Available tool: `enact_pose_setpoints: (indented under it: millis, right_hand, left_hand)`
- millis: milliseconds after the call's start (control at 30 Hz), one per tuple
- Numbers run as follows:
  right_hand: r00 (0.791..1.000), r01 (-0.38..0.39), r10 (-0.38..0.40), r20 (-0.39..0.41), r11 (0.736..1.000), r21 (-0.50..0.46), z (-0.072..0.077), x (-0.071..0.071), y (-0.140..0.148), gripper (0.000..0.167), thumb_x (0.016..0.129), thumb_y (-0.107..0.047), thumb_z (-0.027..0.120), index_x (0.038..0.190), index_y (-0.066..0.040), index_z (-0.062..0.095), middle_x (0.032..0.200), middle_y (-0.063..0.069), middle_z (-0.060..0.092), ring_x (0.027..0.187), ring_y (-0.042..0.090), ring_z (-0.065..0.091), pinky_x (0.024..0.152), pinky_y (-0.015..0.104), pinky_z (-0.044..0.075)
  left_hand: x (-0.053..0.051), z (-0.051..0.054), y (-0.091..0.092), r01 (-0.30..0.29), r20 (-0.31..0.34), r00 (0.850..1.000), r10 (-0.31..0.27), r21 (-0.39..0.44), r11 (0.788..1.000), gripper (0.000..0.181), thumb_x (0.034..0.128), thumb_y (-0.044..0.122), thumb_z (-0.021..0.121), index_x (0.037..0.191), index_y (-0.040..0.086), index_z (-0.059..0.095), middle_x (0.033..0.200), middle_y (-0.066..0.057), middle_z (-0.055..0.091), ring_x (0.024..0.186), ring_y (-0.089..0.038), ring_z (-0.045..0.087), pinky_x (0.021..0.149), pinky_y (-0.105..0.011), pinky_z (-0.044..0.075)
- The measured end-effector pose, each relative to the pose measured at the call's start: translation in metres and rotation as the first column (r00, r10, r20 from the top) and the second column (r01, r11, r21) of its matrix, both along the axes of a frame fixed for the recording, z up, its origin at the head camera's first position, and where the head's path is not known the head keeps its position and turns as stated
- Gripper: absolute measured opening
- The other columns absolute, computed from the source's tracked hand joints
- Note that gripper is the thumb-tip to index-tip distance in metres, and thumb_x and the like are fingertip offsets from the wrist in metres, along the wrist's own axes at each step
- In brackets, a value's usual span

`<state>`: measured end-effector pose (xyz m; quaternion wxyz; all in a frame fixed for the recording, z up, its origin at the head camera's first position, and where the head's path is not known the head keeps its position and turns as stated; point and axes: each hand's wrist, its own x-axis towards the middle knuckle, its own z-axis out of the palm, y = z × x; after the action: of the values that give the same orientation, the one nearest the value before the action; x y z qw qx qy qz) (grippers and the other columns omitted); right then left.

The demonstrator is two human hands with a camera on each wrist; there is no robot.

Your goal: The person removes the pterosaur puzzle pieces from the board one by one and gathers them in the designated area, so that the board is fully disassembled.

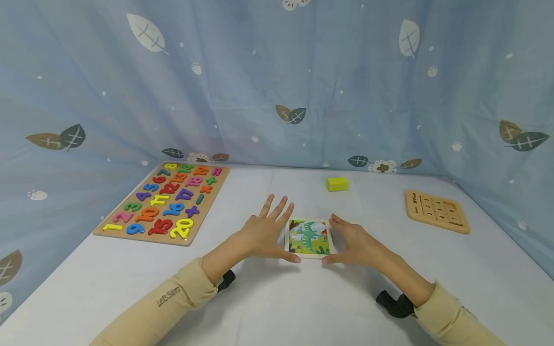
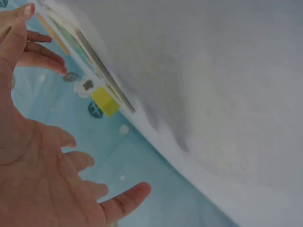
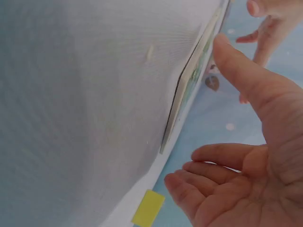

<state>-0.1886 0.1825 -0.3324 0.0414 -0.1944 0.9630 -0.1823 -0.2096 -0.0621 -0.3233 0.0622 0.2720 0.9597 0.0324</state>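
A small square dinosaur picture puzzle point(image 1: 309, 237) in a pale wooden frame lies flat on the white table, between the two hands. At its left side is my left hand point(image 1: 269, 235), fingers spread and thumb pointing to the near left corner. My right hand point(image 1: 357, 244) stands at the right side, thumb and fingers apart around that edge. Both wrist views show the palms holding nothing. In the left wrist view the puzzle point(image 2: 94, 56) appears edge-on beyond the left hand point(image 2: 52, 175); the right wrist view shows its frame point(image 3: 182, 92) beside the right hand point(image 3: 246, 165).
A yellow-green block point(image 1: 337, 184) sits behind the puzzle. At the left lies a wooden board point(image 1: 207, 206) with colourful raised numbers and signs. A small wooden number board point(image 1: 437, 211) lies at the right. A blue leaf-patterned curtain point(image 1: 242, 86) hangs behind the table.
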Motion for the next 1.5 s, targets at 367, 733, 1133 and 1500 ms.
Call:
enact_pose_setpoints:
  millis: [367,733,1133,1500]
  right_hand:
    - [0.999,-0.026,0.026,0.035,0.999,-0.022,-0.004,-0.002,0.004,0.096,0.072,-0.044,0.082,0.139,0.011,0.041,0.148,0.030,0.034,0.136,0.046,0.035,0.106,0.059,0.034]
    - [0.999,-0.041,0.041,-0.016,0.999,0.016,-0.003,-0.004,0.002,0.075,0.072,-0.033,0.083,0.126,0.011,0.056,0.139,0.031,0.046,0.128,0.046,0.046,0.102,0.055,0.040]
    - [0.996,-0.089,0.089,0.015,0.996,-0.016,-0.007,-0.009,0.007,0.084,0.073,-0.045,0.080,0.129,0.011,0.053,0.139,0.032,0.046,0.124,0.048,0.046,0.107,0.061,0.030]
    - [0.996,-0.084,0.084,-0.008,0.996,-0.018,-0.012,-0.011,0.010,0.079,0.076,-0.039,0.079,0.131,0.011,0.052,0.140,0.027,0.047,0.124,0.042,0.047,0.100,0.055,0.040]
  left_hand:
    - [-0.004,-0.006,0.017,0.042,0.040,0.998,-0.041,-0.016,0.999,0.121,0.0686,0.078,0.063,0.156,0.019,0.003,0.163,-0.001,-0.006,0.148,-0.030,-0.015,0.103,-0.060,0.038]
    - [-0.009,-0.004,0.034,0.063,0.045,0.997,-0.060,-0.069,0.996,0.121,0.0685,0.081,0.059,0.156,0.019,0.002,0.163,0.003,-0.003,0.148,-0.028,-0.014,0.101,-0.053,0.042]
    - [-0.012,-0.009,0.060,0.091,0.095,0.992,-0.084,-0.077,0.993,0.113,0.0741,0.079,0.056,0.156,0.019,0.006,0.163,0.005,0.005,0.151,-0.025,0.000,0.106,-0.050,0.040]
    - [-0.023,-0.007,0.074,0.100,0.187,0.979,-0.076,-0.121,0.988,0.105,0.0780,0.076,0.055,0.155,0.015,0.018,0.162,0.000,0.015,0.149,-0.024,0.015,0.116,-0.046,0.027]
